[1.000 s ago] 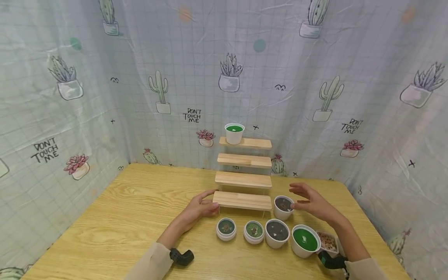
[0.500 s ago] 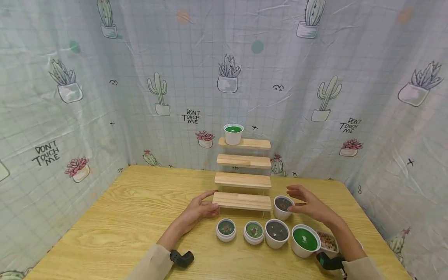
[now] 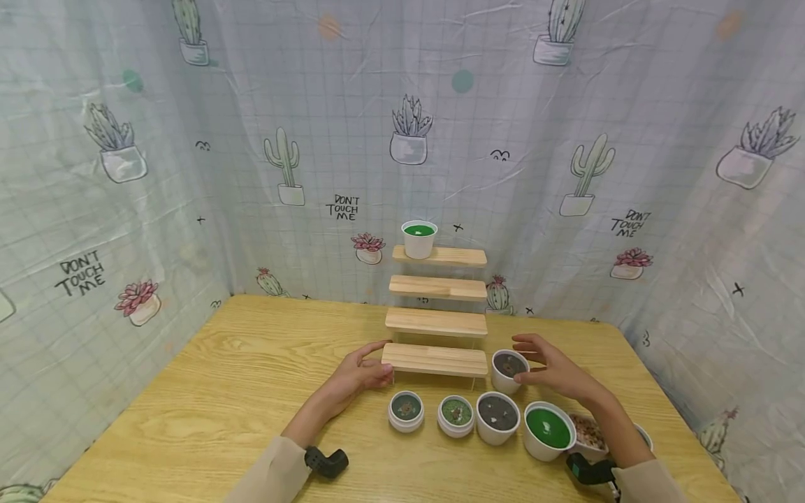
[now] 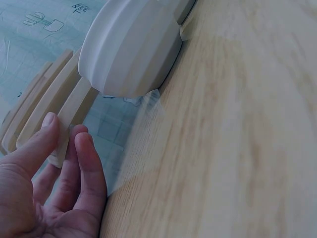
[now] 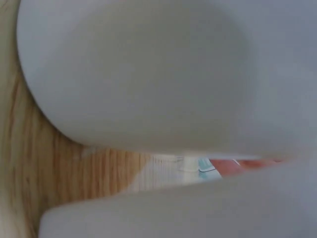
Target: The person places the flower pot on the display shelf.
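My left hand [image 3: 360, 377] grips the left end of the lowest board of a wooden tiered stand [image 3: 437, 322], its thumb over the top; the left wrist view shows that hand [image 4: 54, 183] and the board's end [image 4: 74, 104] in it. To the stand's right, my right hand [image 3: 556, 367] is spread beside a white pot with a dark top [image 3: 510, 365]. Its thumb overlaps the pot's right rim and its other fingers reach past the far side. Blurred white pots [image 5: 148, 79] fill most of the right wrist view, with only a sliver of fingers [image 5: 233, 166] showing.
On the top tier stands a white pot with a green top [image 3: 419, 241]. Before the stand sit two small round pots [image 3: 406, 423] [image 3: 455, 427], a dark-topped pot [image 3: 497, 426], a larger green-topped pot [image 3: 547, 440] and a tray of pebbles [image 3: 588, 433]. A patterned curtain [image 3: 339, 105] hangs behind.
My right hand has moved slightly left, closer round the dark-topped pot beside the stand. My left hand stays on the lowest board.
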`<action>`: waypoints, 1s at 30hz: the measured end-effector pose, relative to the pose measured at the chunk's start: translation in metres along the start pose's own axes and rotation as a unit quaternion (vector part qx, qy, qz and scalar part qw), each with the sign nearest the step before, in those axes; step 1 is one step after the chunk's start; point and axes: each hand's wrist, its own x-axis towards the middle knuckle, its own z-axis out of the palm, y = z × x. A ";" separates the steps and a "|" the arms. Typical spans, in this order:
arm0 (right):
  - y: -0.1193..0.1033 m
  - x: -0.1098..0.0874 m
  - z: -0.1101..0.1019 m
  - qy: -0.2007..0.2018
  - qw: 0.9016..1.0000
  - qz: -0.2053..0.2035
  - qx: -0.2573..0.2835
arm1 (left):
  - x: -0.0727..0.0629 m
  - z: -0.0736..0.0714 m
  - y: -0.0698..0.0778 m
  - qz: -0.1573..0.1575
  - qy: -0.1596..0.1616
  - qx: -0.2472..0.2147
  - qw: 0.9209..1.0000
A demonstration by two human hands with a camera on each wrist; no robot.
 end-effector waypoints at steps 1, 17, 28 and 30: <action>0.000 0.000 0.000 -0.001 1.000 0.001 -0.001 | 0.000 0.000 0.000 -0.001 0.001 -0.001 1.000; 0.000 0.001 0.000 -0.015 1.000 0.006 -0.003 | 0.002 -0.001 -0.001 -0.006 0.003 -0.009 1.000; 0.002 0.003 0.004 -0.016 1.000 0.006 -0.017 | 0.002 -0.001 0.000 -0.004 0.000 -0.015 1.000; 0.002 0.003 0.004 -0.016 1.000 0.005 -0.017 | 0.001 -0.001 0.000 -0.004 0.002 -0.016 1.000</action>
